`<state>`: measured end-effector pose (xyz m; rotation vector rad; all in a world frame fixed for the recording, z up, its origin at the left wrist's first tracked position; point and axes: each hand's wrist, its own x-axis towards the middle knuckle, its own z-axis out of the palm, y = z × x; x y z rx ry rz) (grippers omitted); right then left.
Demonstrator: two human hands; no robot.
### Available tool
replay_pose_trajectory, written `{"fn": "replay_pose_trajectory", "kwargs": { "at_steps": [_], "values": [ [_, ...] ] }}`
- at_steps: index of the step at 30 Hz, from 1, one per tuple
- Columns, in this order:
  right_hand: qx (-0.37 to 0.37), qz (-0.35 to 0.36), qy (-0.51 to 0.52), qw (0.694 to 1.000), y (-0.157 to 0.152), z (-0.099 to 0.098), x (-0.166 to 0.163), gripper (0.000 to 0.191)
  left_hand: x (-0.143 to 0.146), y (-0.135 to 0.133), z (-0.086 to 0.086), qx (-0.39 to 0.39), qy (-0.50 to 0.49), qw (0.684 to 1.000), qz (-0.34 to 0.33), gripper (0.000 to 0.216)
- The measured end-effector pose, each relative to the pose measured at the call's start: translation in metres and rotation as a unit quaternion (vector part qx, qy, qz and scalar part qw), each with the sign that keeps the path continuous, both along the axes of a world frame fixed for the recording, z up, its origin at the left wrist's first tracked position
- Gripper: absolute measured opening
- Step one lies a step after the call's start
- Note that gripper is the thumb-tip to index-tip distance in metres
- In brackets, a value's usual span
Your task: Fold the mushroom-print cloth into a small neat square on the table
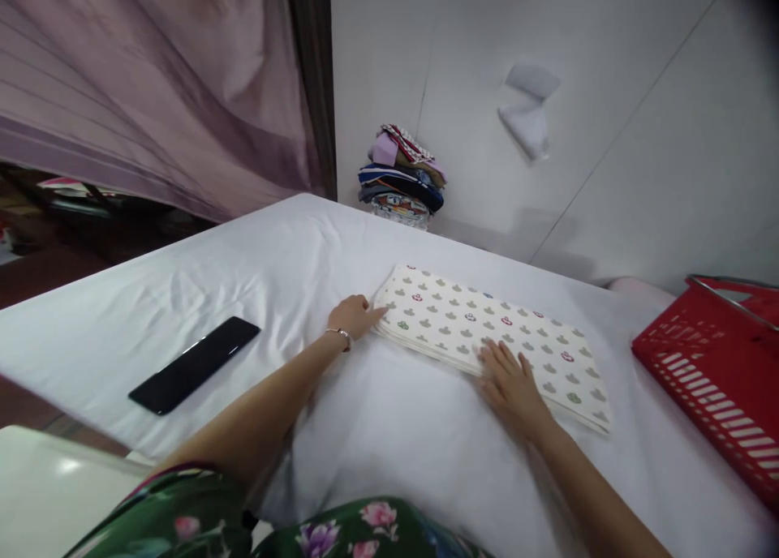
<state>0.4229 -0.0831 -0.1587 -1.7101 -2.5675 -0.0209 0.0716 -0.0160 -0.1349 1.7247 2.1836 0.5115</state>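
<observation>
A folded cream cloth [487, 331] printed with small grey, red and green shapes lies flat on the white-covered table [256, 266]. My left hand [356, 315], with a bracelet at the wrist, pinches the cloth's left corner, fingers closed on its edge. My right hand [508, 375] lies flat on the cloth's near edge, fingers stretched out and pressing down.
A black phone [195, 363] lies on the table to the left. A red plastic basket [718, 371] stands at the right edge. A pile of folded clothes [402, 177] sits at the far side against the white wall. A mauve curtain [152, 79] hangs at the back left.
</observation>
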Motion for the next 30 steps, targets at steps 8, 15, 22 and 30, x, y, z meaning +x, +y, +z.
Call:
{"fn": "replay_pose_trajectory", "kwargs": {
  "at_steps": [8,15,22,30],
  "values": [
    [-0.032,0.015,0.002,0.999,0.005,-0.005,-0.020,0.058,-0.002,0.005,-0.003,-0.002,0.010,1.000,-0.010,0.034],
    [-0.035,-0.004,0.054,0.998,0.033,0.029,-0.072,0.062,-0.001,0.007,-0.003,-0.019,0.003,1.000,-0.020,0.056],
    [-0.145,-0.009,0.056,0.988,0.054,0.015,-0.111,0.067,-0.005,0.009,0.004,-0.060,-0.003,0.998,-0.033,0.045],
    [-0.135,-0.084,0.153,0.975,0.101,0.036,-0.115,0.066,-0.004,0.007,0.001,-0.018,0.027,0.998,-0.055,0.040]
  ]
}}
